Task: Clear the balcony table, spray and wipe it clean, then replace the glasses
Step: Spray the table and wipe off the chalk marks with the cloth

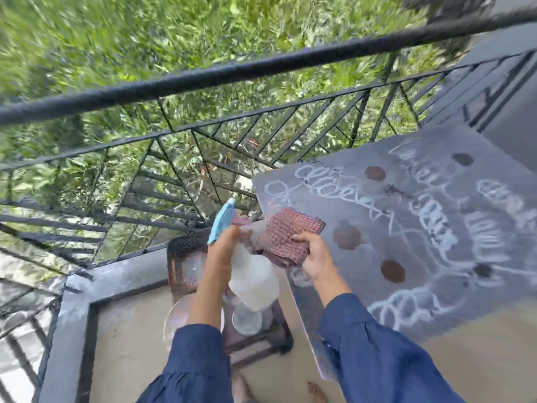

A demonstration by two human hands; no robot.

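Cloth point(290, 228) in right hand point(316, 260), bottle point(252, 282) in left hand point(220, 251)

One wide-angle camera, worn on the person's head, looks forward and steeply down from standing height, so the railing point(261, 64) bows across the upper frame with greenery point(116, 39) beyond. The table point(377, 228) lies tilted at right, close below, and the left hand point(220, 251) and right hand point(315, 257) sit mid-frame on arms entering from the bottom edge.
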